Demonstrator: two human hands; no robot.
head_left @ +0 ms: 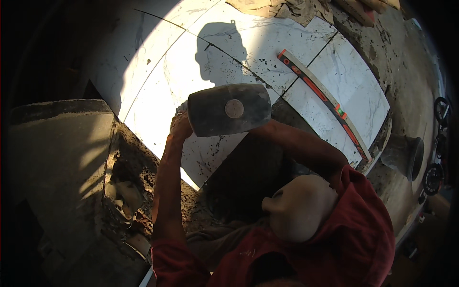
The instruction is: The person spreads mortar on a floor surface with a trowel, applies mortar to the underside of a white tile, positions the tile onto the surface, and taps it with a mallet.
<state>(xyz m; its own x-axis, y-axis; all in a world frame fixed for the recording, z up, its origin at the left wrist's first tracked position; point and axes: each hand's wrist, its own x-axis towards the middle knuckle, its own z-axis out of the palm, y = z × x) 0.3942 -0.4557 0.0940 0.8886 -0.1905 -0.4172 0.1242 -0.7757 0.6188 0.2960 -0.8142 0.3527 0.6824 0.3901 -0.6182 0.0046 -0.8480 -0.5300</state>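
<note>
A black rubber mallet head (213, 107), with a pale round spot in its middle, is held over white marbled tiles (162, 81). My left hand (180, 125) is at its left side, fingers curled and partly behind it; what they grip is hidden. My right hand (260, 126) is at the lower right of the mallet head, its fingers hidden behind it. Below my hands is a dark untiled patch (239, 172). An orange-and-grey spirit level (315, 88) lies diagonally on the right tiles. A pale rounded shape (299, 208) sits before my red shirt; I cannot make it out.
A concrete ledge (52, 148) borders the left, beside rubble (143, 172) and a pale crumpled item (124, 196). A grey bucket (401, 155) stands at right, near black wheel-like objects (432, 179). Brown paper sheets (267, 7) lie at the top edge. Shadows fall on the tiles.
</note>
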